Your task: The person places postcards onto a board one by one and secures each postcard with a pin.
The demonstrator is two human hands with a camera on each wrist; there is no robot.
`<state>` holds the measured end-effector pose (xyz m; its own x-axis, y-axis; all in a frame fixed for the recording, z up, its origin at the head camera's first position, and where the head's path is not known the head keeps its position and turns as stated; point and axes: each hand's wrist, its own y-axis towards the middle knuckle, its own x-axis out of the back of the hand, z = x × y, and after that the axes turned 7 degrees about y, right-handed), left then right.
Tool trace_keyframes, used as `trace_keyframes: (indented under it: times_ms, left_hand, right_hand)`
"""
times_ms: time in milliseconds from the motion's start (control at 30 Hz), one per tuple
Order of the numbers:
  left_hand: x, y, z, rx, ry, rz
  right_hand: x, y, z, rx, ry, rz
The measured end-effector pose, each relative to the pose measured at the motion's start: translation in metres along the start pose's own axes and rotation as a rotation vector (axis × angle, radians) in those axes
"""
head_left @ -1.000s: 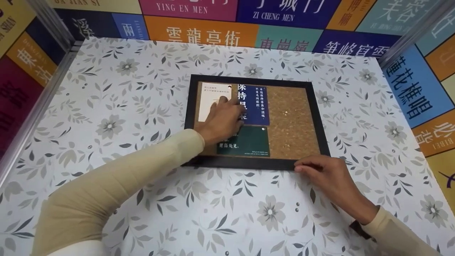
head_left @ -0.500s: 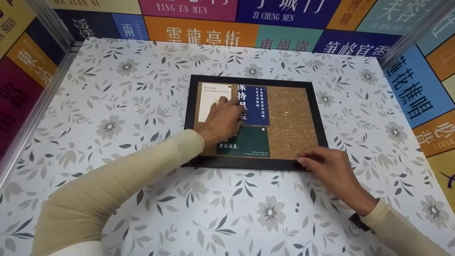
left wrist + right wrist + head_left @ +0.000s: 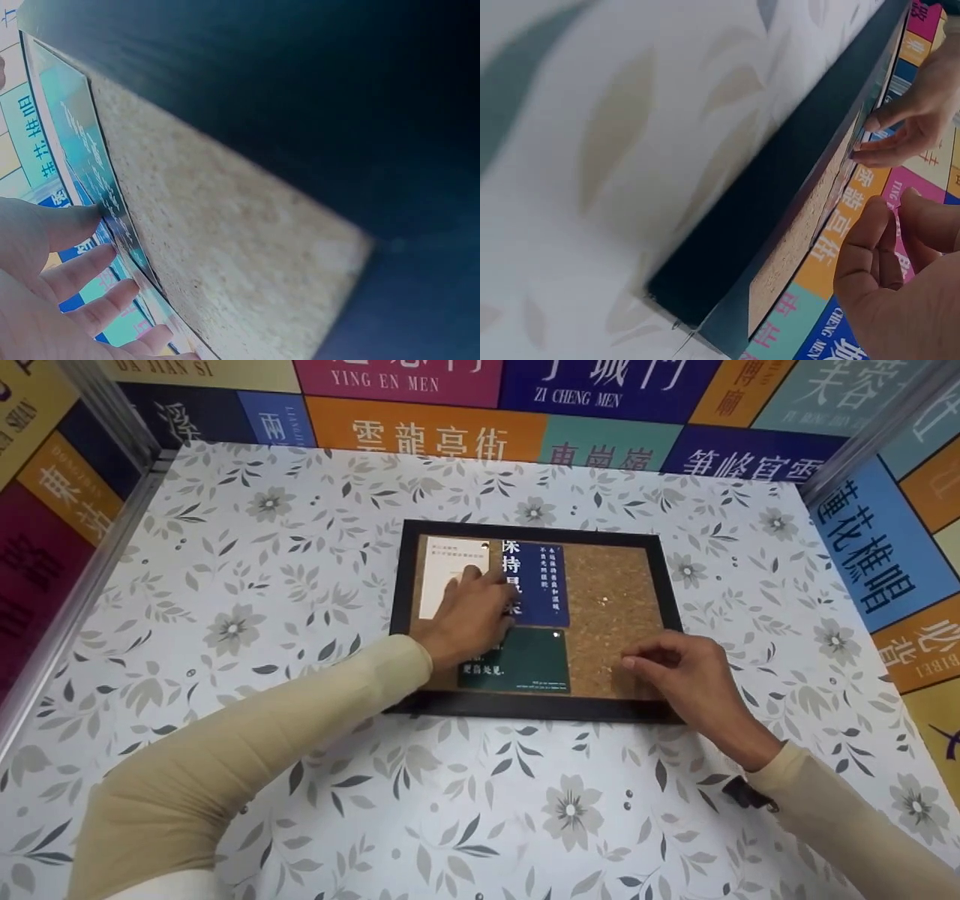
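Observation:
A black-framed cork board (image 3: 615,566) lies on the table. On it are a cream card (image 3: 444,577), a navy card (image 3: 546,585) and a dark green card (image 3: 536,664), all with writing. My left hand (image 3: 469,611) rests over where the cards meet, fingers loosely bent and covering parts of them. My right hand (image 3: 686,671) is over the lower right of the cork, thumb and forefinger tips close together. Nothing shows between them in the right wrist view. Small shiny bits, perhaps pins (image 3: 604,600), sit on the cork, some near the right fingertips.
A white cloth (image 3: 300,810) with grey flowers and leaves covers the table. Panels (image 3: 427,431) with coloured blocks and large characters stand behind it and at both sides. Metal posts (image 3: 120,424) rise at the corners.
My right hand has moved up from the frame's lower right edge to above the cork. The left hand, cards and board stay where they were.

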<state>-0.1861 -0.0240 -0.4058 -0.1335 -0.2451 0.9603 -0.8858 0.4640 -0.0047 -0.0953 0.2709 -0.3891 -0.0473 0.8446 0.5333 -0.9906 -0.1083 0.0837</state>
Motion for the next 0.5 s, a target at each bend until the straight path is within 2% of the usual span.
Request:
trace_keyframes:
  times_ms: [500]
  left_hand:
    - [0.000,0.000,0.000,-0.001,-0.002,0.001]
  right_hand:
    - [-0.003,0.029,0.003,-0.068,0.010,0.037]
